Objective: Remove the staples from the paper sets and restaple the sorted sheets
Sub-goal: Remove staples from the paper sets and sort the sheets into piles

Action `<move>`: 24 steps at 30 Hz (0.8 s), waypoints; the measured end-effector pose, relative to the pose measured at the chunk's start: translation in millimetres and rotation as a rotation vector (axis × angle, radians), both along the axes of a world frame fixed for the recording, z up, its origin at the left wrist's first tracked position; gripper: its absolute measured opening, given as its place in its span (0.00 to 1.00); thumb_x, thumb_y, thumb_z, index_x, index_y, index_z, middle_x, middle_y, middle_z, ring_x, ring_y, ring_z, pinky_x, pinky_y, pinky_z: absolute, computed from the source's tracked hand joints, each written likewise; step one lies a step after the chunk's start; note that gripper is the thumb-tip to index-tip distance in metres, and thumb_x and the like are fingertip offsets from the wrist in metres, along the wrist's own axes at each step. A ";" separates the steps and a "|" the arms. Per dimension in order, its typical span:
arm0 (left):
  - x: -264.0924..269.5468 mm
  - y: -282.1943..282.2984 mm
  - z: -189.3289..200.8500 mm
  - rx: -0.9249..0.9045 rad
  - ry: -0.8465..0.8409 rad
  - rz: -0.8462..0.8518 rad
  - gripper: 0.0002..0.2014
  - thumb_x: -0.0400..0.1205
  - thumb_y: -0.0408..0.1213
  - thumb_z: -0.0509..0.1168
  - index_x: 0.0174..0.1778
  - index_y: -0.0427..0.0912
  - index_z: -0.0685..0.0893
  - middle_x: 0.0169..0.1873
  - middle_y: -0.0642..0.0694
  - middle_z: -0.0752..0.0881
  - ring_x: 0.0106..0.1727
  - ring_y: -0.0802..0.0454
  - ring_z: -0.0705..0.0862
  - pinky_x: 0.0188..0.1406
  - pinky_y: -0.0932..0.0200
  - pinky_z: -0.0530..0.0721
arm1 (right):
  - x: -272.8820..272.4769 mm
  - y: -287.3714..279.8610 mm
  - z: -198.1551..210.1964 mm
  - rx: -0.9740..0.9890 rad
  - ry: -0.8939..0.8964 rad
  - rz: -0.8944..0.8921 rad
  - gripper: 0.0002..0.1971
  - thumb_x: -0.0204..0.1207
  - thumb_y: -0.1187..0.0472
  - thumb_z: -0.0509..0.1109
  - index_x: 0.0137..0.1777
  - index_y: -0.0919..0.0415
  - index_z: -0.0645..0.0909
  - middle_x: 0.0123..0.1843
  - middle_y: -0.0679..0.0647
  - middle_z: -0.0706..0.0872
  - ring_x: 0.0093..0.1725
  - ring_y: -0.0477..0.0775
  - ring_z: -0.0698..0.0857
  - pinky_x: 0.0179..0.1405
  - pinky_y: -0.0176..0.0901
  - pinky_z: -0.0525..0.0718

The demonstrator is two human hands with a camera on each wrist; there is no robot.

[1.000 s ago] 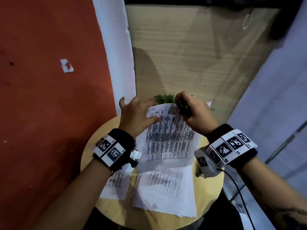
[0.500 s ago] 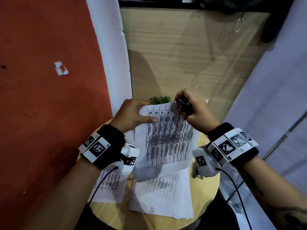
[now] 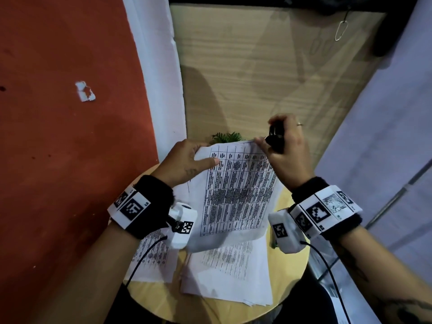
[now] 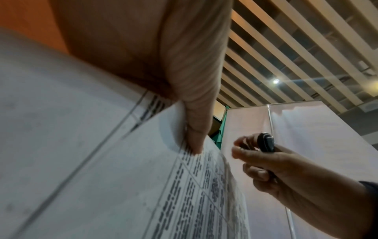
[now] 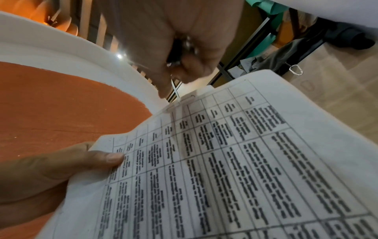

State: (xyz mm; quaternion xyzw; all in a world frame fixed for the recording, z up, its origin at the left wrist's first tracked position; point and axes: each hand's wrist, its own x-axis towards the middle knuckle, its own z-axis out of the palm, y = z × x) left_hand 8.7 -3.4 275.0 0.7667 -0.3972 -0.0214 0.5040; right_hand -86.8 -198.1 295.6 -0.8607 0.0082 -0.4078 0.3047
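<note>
A stapled paper set [image 3: 236, 190] printed with a table is lifted above the round table. My left hand [image 3: 187, 162] pinches its top left corner, thumb [image 5: 98, 160] on the printed face. A staple [image 5: 191, 96] shows near the top edge. My right hand [image 3: 284, 148] grips a small black staple remover [image 3: 276, 137], seen also as the staple remover [image 4: 266, 142] in the left wrist view, just above the set's top right edge. Its fingertips [image 5: 163, 92] hover close to the staple; contact cannot be told.
More printed sheets [image 3: 224, 274] lie stacked on the round wooden table [image 3: 287, 277], another sheet [image 3: 152, 258] at the left. A green plant [image 3: 228, 137] stands behind the paper. A red wall [image 3: 70, 136] is at the left, a metal object [image 3: 273, 242] by the right wrist.
The paper set has been raised and tilted toward me. My right hand with the remover has lifted off the top edge and moved up and to the right.
</note>
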 end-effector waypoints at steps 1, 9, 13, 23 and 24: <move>0.9 0.8 -0.8 -0.010 0.005 -0.001 0.23 0.69 0.55 0.71 0.54 0.43 0.89 0.53 0.50 0.90 0.58 0.54 0.87 0.65 0.44 0.81 | -4.4 4.0 0.5 0.028 -0.007 -0.024 0.21 0.74 0.56 0.73 0.61 0.64 0.72 0.56 0.52 0.73 0.49 0.44 0.74 0.47 0.30 0.70; 3.9 2.0 -1.2 -0.045 0.048 0.043 0.28 0.64 0.58 0.73 0.55 0.43 0.88 0.55 0.49 0.89 0.60 0.52 0.86 0.66 0.41 0.80 | -2.8 25.7 -24.7 -0.038 0.283 0.191 0.23 0.75 0.55 0.71 0.65 0.62 0.70 0.57 0.54 0.70 0.51 0.42 0.69 0.52 0.33 0.67; 1.4 2.6 -0.6 -0.071 0.077 0.020 0.25 0.65 0.55 0.75 0.53 0.43 0.89 0.52 0.49 0.90 0.57 0.50 0.87 0.64 0.38 0.81 | 2.3 28.6 -24.3 -0.278 0.125 0.162 0.22 0.69 0.58 0.76 0.59 0.65 0.76 0.56 0.58 0.79 0.52 0.52 0.80 0.45 0.52 0.83; 1.9 -5.4 0.4 -0.091 0.090 0.031 0.23 0.61 0.55 0.76 0.49 0.48 0.90 0.53 0.49 0.89 0.59 0.49 0.86 0.66 0.41 0.80 | -1.2 35.8 -15.6 -0.575 0.056 0.139 0.22 0.57 0.67 0.80 0.53 0.63 0.85 0.53 0.59 0.86 0.39 0.62 0.87 0.29 0.42 0.81; 2.5 -6.4 -0.1 -0.089 0.093 0.020 0.21 0.62 0.55 0.76 0.48 0.50 0.90 0.55 0.46 0.89 0.60 0.48 0.86 0.66 0.42 0.80 | -1.4 35.9 -14.6 -0.589 0.056 0.131 0.22 0.55 0.67 0.80 0.52 0.62 0.85 0.52 0.59 0.87 0.39 0.62 0.87 0.28 0.41 0.80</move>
